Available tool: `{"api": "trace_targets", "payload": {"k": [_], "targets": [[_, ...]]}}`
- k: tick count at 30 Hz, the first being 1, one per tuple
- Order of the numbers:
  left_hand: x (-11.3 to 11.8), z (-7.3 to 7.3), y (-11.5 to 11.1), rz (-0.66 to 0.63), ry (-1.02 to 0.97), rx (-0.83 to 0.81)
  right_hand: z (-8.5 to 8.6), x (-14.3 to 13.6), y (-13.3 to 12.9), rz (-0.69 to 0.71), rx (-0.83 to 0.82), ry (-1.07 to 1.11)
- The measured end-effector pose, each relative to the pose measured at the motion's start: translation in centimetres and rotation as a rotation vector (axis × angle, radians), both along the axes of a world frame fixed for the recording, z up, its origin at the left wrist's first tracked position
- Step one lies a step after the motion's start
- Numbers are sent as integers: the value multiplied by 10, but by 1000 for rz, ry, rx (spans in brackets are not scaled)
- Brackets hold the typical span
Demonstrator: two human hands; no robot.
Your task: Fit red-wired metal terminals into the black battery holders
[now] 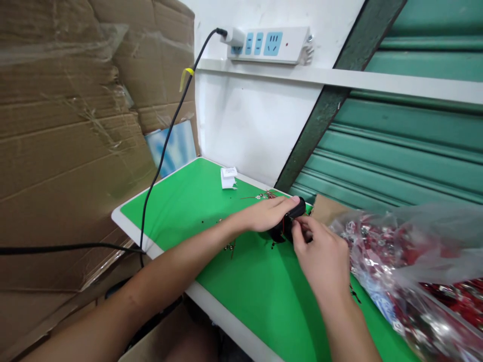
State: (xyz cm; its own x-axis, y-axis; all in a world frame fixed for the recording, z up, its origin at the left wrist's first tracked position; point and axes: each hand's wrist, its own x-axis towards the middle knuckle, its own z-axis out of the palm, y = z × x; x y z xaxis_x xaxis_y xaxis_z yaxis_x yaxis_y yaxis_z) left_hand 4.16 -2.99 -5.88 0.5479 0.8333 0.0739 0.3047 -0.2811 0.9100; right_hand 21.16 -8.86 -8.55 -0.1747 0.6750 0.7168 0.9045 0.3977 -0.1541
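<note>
My left hand (268, 213) is closed round a black rounded object (279, 232), its thumb lying along the top. A thin red line, like a cord, runs across the black surface. My right hand (320, 251) is at the object's right side, its thumb and fingertips pinched together against it. Whatever lies between those fingertips is too small to make out. Both hands are above the green tabletop (166, 201). Small metal pieces (266, 195) with thin wire-like parts lie behind my left hand, and a few more bits (229, 247) lie near my left forearm.
A clear plastic bag (400, 251) of red and silver pieces lies at the right. A folded white paper (228, 178) stands at the table's back. A black cable (166, 143) hangs from the power strip (267, 45) past the left edge. Cardboard (68, 151) walls the left.
</note>
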Motion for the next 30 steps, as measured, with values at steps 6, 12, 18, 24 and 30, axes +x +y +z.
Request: {"api": "trace_targets", "payload": {"k": [6, 12, 18, 24, 30], "targets": [[2, -3, -2, 21, -3, 10, -1, 0, -1, -27, 35, -20], [7, 1, -10, 58, -11, 23, -6, 4, 1, -76, 75, -94], [12, -1, -19, 128, 52, 139, -6, 7, 1, -62, 149, -111], [16, -3, -21, 166, 8, 127, -1, 3, -3, -42, 180, -36], [16, -7, -9, 148, -174, -7, 17, 9, -7, 235, -71, 368]]}}
